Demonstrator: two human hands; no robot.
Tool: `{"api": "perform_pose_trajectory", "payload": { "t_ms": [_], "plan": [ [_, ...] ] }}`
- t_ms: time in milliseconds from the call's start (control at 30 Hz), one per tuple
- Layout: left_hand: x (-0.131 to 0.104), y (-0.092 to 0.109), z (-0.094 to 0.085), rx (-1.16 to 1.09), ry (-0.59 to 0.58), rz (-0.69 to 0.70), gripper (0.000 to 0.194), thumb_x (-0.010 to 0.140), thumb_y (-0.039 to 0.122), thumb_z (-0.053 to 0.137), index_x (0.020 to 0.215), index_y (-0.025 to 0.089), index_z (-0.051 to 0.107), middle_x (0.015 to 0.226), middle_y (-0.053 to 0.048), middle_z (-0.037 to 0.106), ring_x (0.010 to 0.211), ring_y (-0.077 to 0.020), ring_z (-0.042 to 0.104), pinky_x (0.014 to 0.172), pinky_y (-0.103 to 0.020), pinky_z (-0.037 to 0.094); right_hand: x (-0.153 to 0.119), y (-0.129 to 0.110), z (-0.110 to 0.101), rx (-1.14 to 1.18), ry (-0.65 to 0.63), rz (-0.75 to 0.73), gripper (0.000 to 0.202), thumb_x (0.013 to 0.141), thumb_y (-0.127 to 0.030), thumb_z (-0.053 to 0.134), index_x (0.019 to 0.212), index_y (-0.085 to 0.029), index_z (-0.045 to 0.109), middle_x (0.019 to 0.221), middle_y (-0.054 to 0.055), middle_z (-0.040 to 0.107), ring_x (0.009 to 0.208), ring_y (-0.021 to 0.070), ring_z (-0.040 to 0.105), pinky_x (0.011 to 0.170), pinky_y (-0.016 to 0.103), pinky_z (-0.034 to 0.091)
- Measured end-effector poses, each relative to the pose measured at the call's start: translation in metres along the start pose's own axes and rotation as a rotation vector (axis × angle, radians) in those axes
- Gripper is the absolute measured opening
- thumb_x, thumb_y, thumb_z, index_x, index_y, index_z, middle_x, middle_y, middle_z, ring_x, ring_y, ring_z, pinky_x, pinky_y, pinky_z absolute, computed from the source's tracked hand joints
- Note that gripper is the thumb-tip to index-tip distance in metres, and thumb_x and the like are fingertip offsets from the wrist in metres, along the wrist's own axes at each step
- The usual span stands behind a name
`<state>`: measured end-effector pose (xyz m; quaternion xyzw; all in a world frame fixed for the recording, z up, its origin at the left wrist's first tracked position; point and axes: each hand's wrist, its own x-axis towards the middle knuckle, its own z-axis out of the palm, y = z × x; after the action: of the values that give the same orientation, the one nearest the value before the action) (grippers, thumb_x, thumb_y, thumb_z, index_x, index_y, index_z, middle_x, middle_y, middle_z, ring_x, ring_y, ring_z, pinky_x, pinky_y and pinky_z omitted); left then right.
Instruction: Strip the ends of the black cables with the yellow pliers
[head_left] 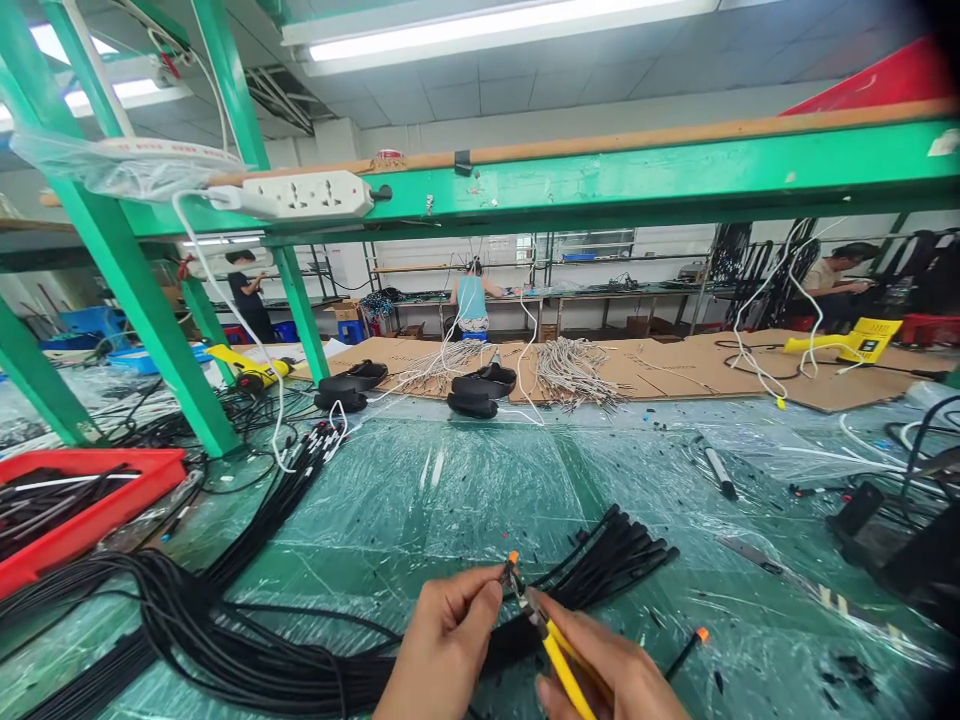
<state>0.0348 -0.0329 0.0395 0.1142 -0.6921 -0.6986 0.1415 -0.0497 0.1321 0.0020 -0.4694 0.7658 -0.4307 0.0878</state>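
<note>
My left hand (442,645) pinches the end of a thin black cable with an orange tip (512,560) near the bottom centre. My right hand (607,670) grips yellow-handled cutters (559,665), whose jaws meet the cable end right at my left fingertips. Just behind lies a bundle of black cables (615,550) with their ends fanned out to the right. A larger mass of black cables (187,620) sweeps across the bench at the lower left.
Green bench under clear plastic sheet (465,480). Red tray (90,500) with cables at left. Green frame posts (142,300) and a white power strip (300,195) overhead. Black marker (718,470), loose orange-tipped cable (686,650), black device (907,560) at right. Other people work at far benches.
</note>
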Motion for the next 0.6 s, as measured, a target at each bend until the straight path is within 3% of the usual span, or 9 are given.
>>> {"api": "perform_pose_trajectory", "payload": {
  "t_ms": [100, 167, 233, 600],
  "plan": [
    [-0.0021, 0.0024, 0.0012, 0.170, 0.014, 0.156, 0.036, 0.088, 0.043, 0.053, 0.096, 0.015, 0.075, 0.058, 0.000, 0.056, 0.058, -0.0130, 0.048, 0.060, -0.021, 0.042, -0.0018, 0.0111, 0.0025, -0.438, 0.188, -0.173, 0.064, 0.083, -0.020, 0.053, 0.144, -0.024, 0.034, 0.100, 0.005, 0.060, 0.091, 0.0171, 0.060, 0.081, 0.027, 0.050],
    [-0.0027, 0.0029, 0.0013, 0.253, -0.001, 0.200, 0.033, 0.090, 0.037, 0.050, 0.100, 0.017, 0.074, 0.075, -0.003, 0.065, 0.072, -0.0174, 0.055, 0.072, -0.024, 0.045, -0.0009, 0.0125, 0.0013, -0.638, 0.282, -0.253, 0.071, 0.081, -0.021, 0.057, 0.146, -0.022, 0.028, 0.101, 0.007, 0.061, 0.089, 0.0185, 0.061, 0.078, 0.029, 0.053],
    [-0.0023, 0.0012, 0.0007, 0.308, 0.005, 0.210, 0.033, 0.091, 0.034, 0.048, 0.104, 0.017, 0.074, 0.080, -0.005, 0.068, 0.075, -0.0195, 0.057, 0.074, -0.025, 0.046, 0.0010, 0.0110, 0.0000, -0.761, 0.335, -0.306, 0.075, 0.078, -0.023, 0.060, 0.146, -0.018, 0.028, 0.101, 0.008, 0.061, 0.088, 0.0198, 0.060, 0.075, 0.030, 0.053],
    [-0.0011, -0.0011, 0.0012, 0.421, 0.012, 0.236, 0.035, 0.092, 0.026, 0.042, 0.106, 0.014, 0.072, 0.077, -0.006, 0.068, 0.073, -0.0199, 0.060, 0.069, -0.024, 0.046, 0.0044, 0.0106, 0.0055, -0.880, 0.378, -0.312, 0.077, 0.077, -0.026, 0.059, 0.145, -0.013, 0.028, 0.104, 0.012, 0.059, 0.090, 0.0224, 0.058, 0.072, 0.032, 0.052]
  ]
}}
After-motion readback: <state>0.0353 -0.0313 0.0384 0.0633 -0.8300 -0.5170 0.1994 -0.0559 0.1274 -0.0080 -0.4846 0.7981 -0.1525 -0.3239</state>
